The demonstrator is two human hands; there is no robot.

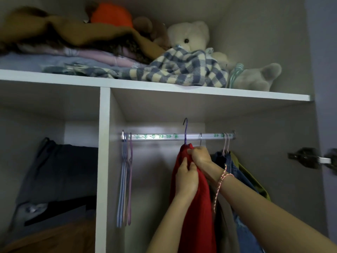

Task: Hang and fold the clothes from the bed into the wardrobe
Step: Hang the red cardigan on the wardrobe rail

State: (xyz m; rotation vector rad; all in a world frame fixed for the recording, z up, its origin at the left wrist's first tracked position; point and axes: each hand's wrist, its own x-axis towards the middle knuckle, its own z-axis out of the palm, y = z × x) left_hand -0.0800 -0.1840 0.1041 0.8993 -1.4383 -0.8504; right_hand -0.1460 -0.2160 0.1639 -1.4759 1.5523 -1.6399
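Observation:
A red garment [193, 207] hangs from a purple hanger whose hook [185, 130] rises above the wardrobe rail [164, 136], in front of it. My right hand [199, 155] grips the red cloth at the hanger's neck. Just below, my left hand [187, 178] pinches the same cloth. To the right, a blue denim piece [225, 157] and an olive garment [253, 179] hang from pink hangers [226, 143] on the rail.
Several empty hangers [125, 179] dangle at the rail's left end. The top shelf [145, 84] carries folded clothes, a checked blanket [182, 70] and plush toys [189, 36]. Dark clothing [58, 170] fills the left compartment. A door hinge [308, 157] juts out at right.

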